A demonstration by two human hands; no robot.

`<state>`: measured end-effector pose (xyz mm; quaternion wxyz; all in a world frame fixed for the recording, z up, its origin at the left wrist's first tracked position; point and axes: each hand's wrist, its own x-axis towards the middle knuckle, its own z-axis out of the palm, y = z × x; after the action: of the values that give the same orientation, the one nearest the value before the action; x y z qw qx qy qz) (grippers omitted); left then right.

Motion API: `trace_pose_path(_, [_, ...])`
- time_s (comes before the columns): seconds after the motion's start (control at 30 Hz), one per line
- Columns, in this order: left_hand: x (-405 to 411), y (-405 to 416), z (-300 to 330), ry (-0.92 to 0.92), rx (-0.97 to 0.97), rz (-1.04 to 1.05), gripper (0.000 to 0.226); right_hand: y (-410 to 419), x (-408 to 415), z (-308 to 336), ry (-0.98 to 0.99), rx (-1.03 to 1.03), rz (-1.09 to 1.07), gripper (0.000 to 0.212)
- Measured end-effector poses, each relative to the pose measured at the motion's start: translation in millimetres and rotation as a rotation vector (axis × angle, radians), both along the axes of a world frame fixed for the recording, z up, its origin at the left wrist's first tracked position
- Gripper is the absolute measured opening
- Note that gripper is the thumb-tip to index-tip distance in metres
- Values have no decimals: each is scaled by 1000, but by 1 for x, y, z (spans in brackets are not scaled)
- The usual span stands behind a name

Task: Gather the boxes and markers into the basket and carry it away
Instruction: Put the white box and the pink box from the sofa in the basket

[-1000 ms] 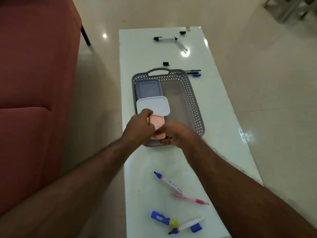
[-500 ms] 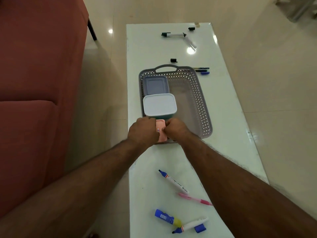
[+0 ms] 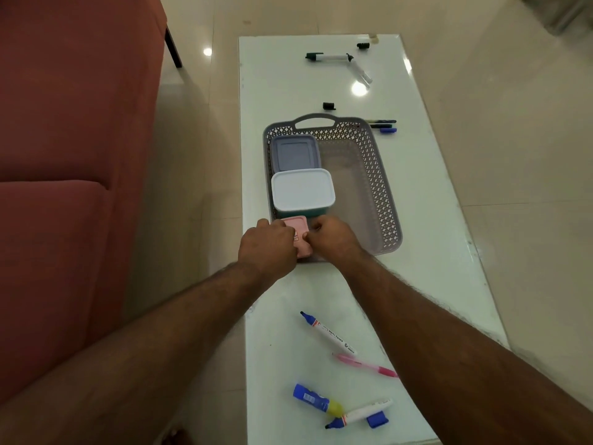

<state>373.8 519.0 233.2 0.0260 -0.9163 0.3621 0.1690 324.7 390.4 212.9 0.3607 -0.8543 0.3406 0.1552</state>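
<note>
Grey perforated plastic basket (image 3: 382, 187) with a loop handle at its far end sits mid-way along the white glossy table (image 3: 433, 203). Three boxes line its left side: a grey-lidded flat box (image 3: 293, 152) farthest, a white-lidded teal box (image 3: 302, 191) in the middle, and a small pink-lidded box (image 3: 299, 237) nearest. Pink box mostly hidden by both hands; only the lid centre and a small label show. Left hand (image 3: 268, 247) has fingers curled over the pink box's left edge, right hand (image 3: 333, 239) curled on its right edge; fingertips tucked under, so exact contact is hard to make out. Basket's near rim is covered by the hands.

Near end of table: a blue-tipped white marker (image 3: 329, 334), a pink pen (image 3: 365, 366), a blue and yellow glue stick (image 3: 316, 401), another blue-tipped white marker (image 3: 359, 414) with a loose blue cap (image 3: 377, 419) beside it. Just right of the basket's far corner lie thin dark pens (image 3: 383, 125), count unclear. Far end: two black-capped white markers (image 3: 327, 56) meeting at an angle, plus two loose black caps (image 3: 329, 106). Red sofa (image 3: 73, 155) at left, cut off by the frame. Print on the markers is too small to read.
</note>
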Motion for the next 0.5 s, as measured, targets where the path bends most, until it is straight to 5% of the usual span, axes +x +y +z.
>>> trace_pose_path(0.3, [-50, 24, 39, 104, -431, 260, 47, 3, -50, 53, -227, 125, -245, 11])
trace_pose_path(0.5, [-106, 53, 106, 267, -452, 355, 44, 20, -123, 124, -150, 273, -343, 23])
